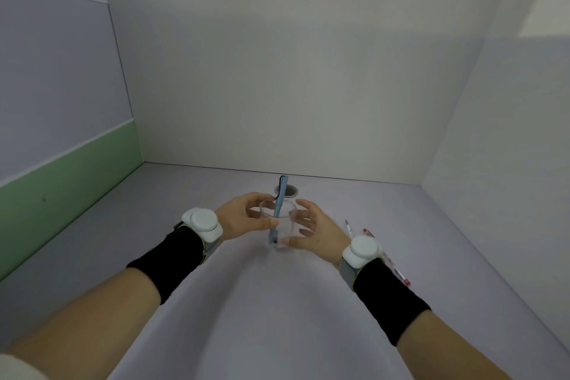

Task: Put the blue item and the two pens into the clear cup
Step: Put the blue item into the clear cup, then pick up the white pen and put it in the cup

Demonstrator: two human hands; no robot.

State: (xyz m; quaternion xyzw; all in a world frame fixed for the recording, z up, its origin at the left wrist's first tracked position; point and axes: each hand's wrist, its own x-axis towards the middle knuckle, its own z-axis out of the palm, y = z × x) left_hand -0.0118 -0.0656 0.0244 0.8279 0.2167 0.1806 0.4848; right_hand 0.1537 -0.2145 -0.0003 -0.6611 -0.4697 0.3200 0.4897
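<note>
The clear cup stands on the pale desk between my two hands. The blue item, a slim blue pen-like stick with a black clip, stands tilted inside it and sticks out above the rim. My left hand wraps the cup's left side. On the cup's right, my right hand has its fingers spread, the thumb near the base. Two pens lie on the desk behind my right wrist: a white one and a red-capped one, partly hidden.
A round grommet hole sits in the desk just behind the cup. White walls close the desk at the back and right; a green and grey partition runs along the left.
</note>
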